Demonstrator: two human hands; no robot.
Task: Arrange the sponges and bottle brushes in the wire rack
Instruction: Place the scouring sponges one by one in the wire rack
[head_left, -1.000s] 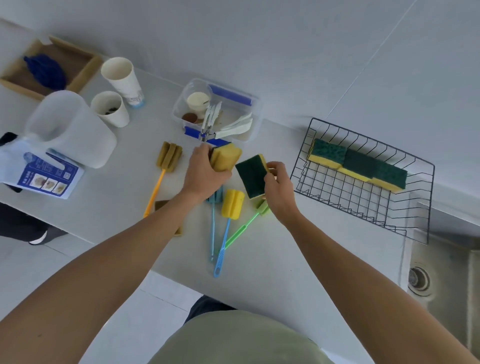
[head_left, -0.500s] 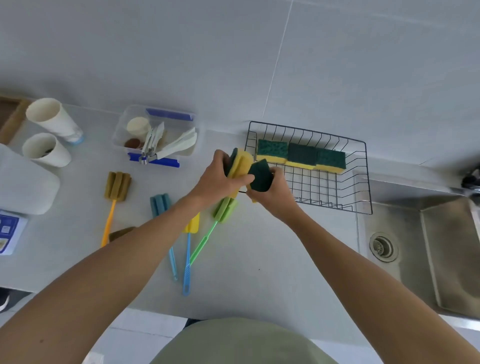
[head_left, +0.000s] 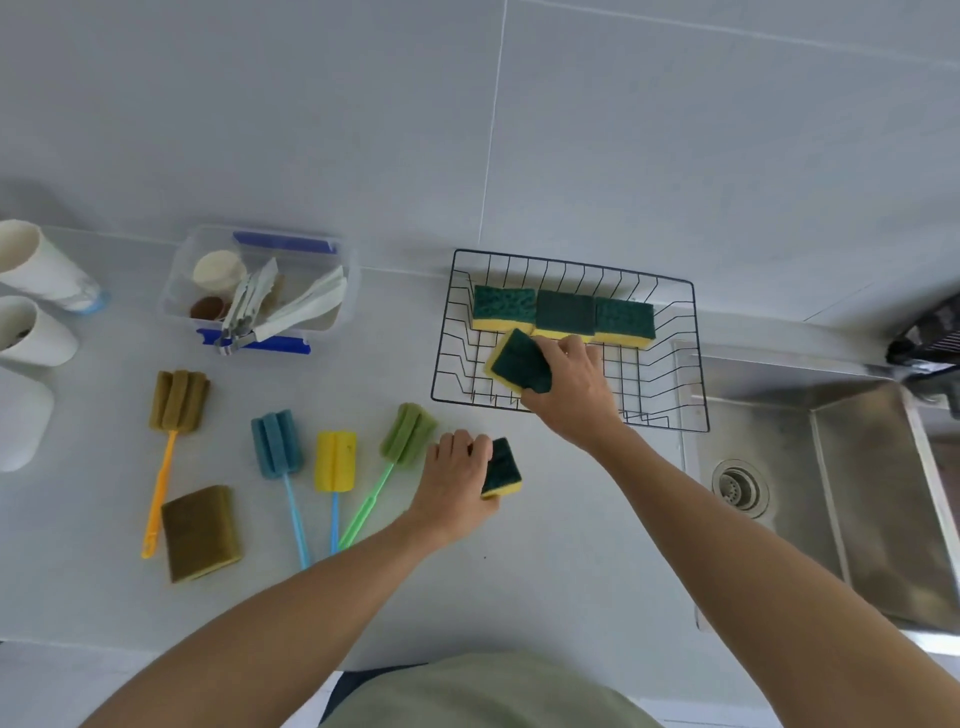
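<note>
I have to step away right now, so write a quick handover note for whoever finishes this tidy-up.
Right hand: holds a green-and-yellow sponge over the wire rack, not yet set down.
Left hand: holds another sponge above the counter.
Done: three sponges in a row along the rack's back.
Left: both held sponges, the brown sponge, and four bottle brushes lying on the counter: brown, blue, yellow, green.

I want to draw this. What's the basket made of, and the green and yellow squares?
The wire rack looks like thin metal wire with a dark coating: you can see through its grid. The sponges look like soft yellow foam topped with a rough, dark green scrubbing pad; the pitted surface suggests that.
</note>
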